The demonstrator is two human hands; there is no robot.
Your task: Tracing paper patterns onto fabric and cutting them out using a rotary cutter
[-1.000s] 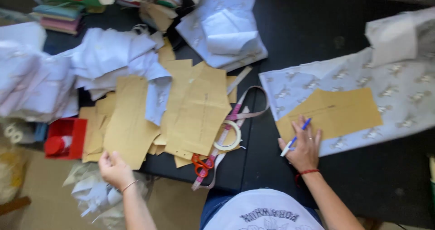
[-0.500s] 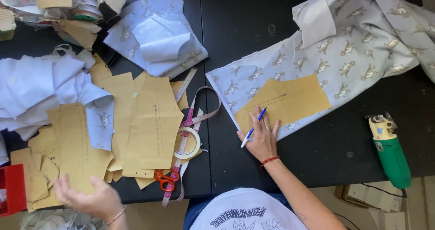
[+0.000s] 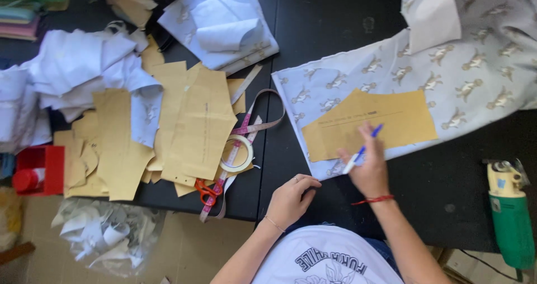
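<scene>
Holding a blue-and-white pen (image 3: 362, 148) in my right hand (image 3: 369, 169), fingers clamped on it, tip at the lower edge of the tan paper pattern (image 3: 369, 122). Pattern lies flat on the printed fabric (image 3: 447, 77) on the black table (image 3: 330, 15). My left hand (image 3: 291, 197) rests loosely curled, holding nothing, on the table edge near the fabric corner. Orange scissors (image 3: 206, 192), tape roll (image 3: 236, 154) and loose pattern pieces (image 3: 196, 127) to the left; green power tool (image 3: 510, 214) far right.

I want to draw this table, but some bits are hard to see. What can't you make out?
Head view:
- Pen tip: hidden behind the right hand.
- Scissors blades: covered by tan paper patterns.
- Green power tool: bottom cut off by the frame edge.
- Writing on the pattern piece: too small.
</scene>
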